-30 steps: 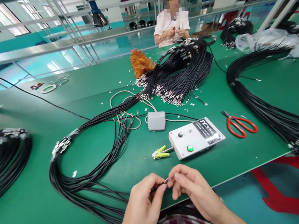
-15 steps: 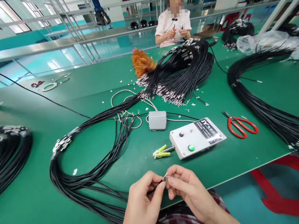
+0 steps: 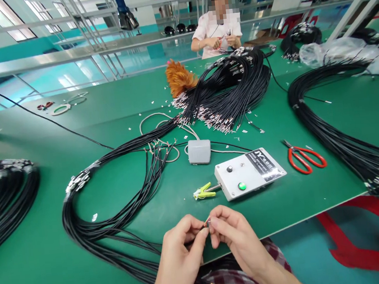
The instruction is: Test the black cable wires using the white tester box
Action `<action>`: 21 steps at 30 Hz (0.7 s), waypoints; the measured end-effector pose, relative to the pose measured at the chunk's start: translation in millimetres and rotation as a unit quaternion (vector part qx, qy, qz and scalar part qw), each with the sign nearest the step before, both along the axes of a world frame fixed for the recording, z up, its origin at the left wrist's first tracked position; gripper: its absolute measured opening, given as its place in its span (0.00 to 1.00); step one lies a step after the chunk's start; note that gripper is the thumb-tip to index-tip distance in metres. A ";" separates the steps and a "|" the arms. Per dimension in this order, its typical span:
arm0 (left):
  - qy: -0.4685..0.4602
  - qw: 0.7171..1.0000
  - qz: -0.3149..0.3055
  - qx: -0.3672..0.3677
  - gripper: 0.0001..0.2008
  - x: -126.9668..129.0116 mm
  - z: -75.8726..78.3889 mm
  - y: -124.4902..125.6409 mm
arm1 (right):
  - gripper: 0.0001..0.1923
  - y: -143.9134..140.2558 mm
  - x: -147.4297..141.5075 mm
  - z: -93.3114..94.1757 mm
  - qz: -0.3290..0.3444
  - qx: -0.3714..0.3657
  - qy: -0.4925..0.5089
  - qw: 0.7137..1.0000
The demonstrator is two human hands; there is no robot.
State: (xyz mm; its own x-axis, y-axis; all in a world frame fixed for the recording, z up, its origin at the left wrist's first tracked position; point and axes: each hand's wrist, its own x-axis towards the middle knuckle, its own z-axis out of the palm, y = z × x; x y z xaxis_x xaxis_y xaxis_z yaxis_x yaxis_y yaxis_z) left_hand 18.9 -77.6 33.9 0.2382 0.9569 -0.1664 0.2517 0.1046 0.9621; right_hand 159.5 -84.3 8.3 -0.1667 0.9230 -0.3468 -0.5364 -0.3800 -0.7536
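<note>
My left hand [image 3: 182, 251] and right hand [image 3: 235, 236] meet at six o'clock over the near edge of the green counter [image 3: 53, 264], fingertips pinched together on the stripped end of a thin black wire [image 3: 206, 222]. I see that wire run back toward the looped black cable bundle [image 3: 116, 222] at eight o'clock. Just past my hands, at twelve o'clock, lie a yellow clip [image 3: 203, 191] and a white control box [image 3: 249, 172]. Red scissors [image 3: 304, 157] rest at two o'clock, a grey pedal [image 3: 199, 151] beyond.
</note>
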 end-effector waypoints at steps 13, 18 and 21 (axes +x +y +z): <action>-0.103 0.994 0.011 -0.024 0.09 3.9 -0.3 7.1 | 0.20 -2.3 -2.5 -5.3 0.051 0.079 -0.171 0.981; -0.123 0.990 0.052 -0.055 0.10 8.7 -7.4 9.2 | 0.14 -2.9 8.3 -1.1 0.085 0.121 -0.269 0.952; -0.071 0.996 0.039 -0.025 0.07 4.5 -12.8 4.2 | 0.11 -1.9 14.1 4.2 0.090 0.187 -0.362 0.909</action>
